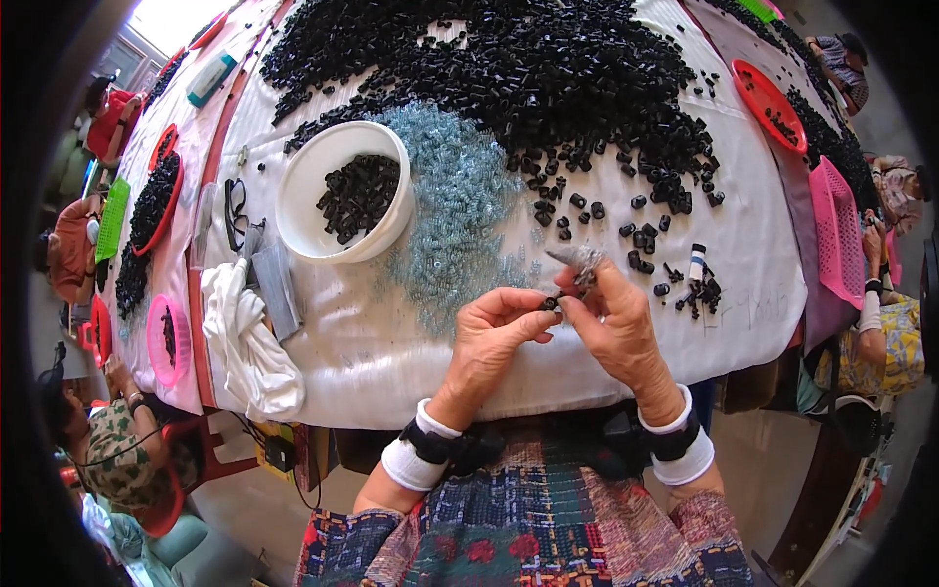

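Both hands meet just above the near edge of a white-covered table (391, 362). My left hand (489, 338) pinches a small black plastic piece (551, 304) between thumb and fingers. My right hand (614, 323) touches the same piece from the right, and several small metal springs (579, 258) stick up out of its fingers. A large heap of black pieces (509, 68) covers the far half of the table. A spread of pale blue springs (455, 205) lies in front of the heap. A white bowl (303, 230) to the left holds black pieces.
Loose black pieces (699, 292) and a small white tube (696, 262) lie right of my hands. White cloth (245, 342), a grey block (276, 286) and glasses (235, 210) sit at the left. Red plate (768, 98) and pink basket (836, 230) at right. Other people sit around neighbouring tables.
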Demonstrator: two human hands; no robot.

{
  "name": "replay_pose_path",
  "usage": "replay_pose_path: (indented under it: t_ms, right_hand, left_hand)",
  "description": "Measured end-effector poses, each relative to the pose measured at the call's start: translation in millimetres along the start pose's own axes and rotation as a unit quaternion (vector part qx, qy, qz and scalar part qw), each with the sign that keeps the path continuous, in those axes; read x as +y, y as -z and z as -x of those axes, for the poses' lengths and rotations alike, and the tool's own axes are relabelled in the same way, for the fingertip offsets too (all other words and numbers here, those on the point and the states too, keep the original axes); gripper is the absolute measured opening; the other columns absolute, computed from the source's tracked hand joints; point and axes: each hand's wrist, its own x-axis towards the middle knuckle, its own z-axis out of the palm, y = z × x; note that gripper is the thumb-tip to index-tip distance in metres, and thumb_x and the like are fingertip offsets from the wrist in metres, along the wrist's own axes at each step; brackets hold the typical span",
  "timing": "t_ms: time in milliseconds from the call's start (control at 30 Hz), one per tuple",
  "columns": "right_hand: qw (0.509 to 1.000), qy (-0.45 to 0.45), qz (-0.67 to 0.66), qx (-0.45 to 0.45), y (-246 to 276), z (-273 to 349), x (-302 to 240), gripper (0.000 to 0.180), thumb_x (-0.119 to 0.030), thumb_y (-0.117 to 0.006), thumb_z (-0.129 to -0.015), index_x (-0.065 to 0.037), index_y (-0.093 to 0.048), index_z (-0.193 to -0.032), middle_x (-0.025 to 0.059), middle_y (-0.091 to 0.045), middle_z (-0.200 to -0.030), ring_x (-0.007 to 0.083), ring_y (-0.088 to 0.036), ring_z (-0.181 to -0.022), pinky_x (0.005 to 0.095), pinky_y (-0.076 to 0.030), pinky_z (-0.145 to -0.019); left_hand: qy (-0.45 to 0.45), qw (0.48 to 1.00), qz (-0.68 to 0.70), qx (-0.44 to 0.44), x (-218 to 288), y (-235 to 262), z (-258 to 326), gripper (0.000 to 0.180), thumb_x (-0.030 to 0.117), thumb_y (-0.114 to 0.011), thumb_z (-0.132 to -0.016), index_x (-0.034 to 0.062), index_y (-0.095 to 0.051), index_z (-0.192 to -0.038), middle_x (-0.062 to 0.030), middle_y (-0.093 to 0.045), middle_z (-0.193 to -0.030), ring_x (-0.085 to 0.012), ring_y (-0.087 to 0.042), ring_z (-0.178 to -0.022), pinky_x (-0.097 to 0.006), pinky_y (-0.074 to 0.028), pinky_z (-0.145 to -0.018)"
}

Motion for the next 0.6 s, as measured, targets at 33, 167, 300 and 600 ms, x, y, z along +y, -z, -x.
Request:
replay_pose_path:
  t_ms: [33, 167, 300, 600]
  right_hand:
    - [0.999, -0.032, -0.037, 0.006, -1, 1, 3, 0.022, 0.005, -0.060, -0.077, -0.001, -0.056, -0.098, 0.0097, -0.062, -0.082, 0.0164, -0.060, -0.062, 0.0264, -0.047, -0.054]
    - [0.995, -0.046, -0.080, 0.033, -5, 4, 6, 0.022, 0.004, -0.062, -0.079, -0.001, -0.055, -0.098, 0.0060, -0.064, -0.082, 0.0091, -0.059, -0.059, 0.0228, -0.046, -0.053]
    - [0.983, -0.095, -0.147, 0.055, -14, 6, 6, 0.020, 0.004, -0.062, -0.080, -0.002, -0.055, -0.098, 0.0041, -0.064, -0.083, 0.0087, -0.061, -0.066, 0.0218, -0.048, -0.056]
    - [0.955, -0.174, -0.233, 0.051, -13, 11, 2, 0.019, 0.003, -0.062, -0.082, 0.000, -0.056, -0.099, 0.0051, -0.065, -0.087, 0.0090, -0.061, -0.078, 0.0241, -0.053, -0.066]
  left_hand:
    - [0.002, 1.000, -0.006, -0.001, 1, 0, 0, 0.017, 0.001, -0.065, -0.082, -0.0007, -0.062, -0.099, -0.0108, -0.066, -0.093, -0.0166, -0.065, -0.084, -0.027, -0.054, -0.069]
    - [0.004, 1.000, -0.012, -0.001, 1, -1, 1, 0.018, 0.001, -0.066, -0.082, -0.0008, -0.062, -0.099, -0.0107, -0.066, -0.093, -0.0160, -0.065, -0.085, -0.026, -0.054, -0.070]
    - [0.002, 1.000, -0.011, 0.002, 0, 0, 0, 0.017, 0.001, -0.066, -0.082, -0.0008, -0.062, -0.099, -0.0104, -0.066, -0.094, -0.0153, -0.065, -0.085, -0.025, -0.054, -0.070]
    - [-0.007, 1.000, 0.000, 0.006, 2, -3, 4, 0.018, 0.004, -0.067, -0.082, -0.0021, -0.062, -0.098, -0.0099, -0.067, -0.090, -0.0148, -0.065, -0.079, -0.024, -0.054, -0.068]
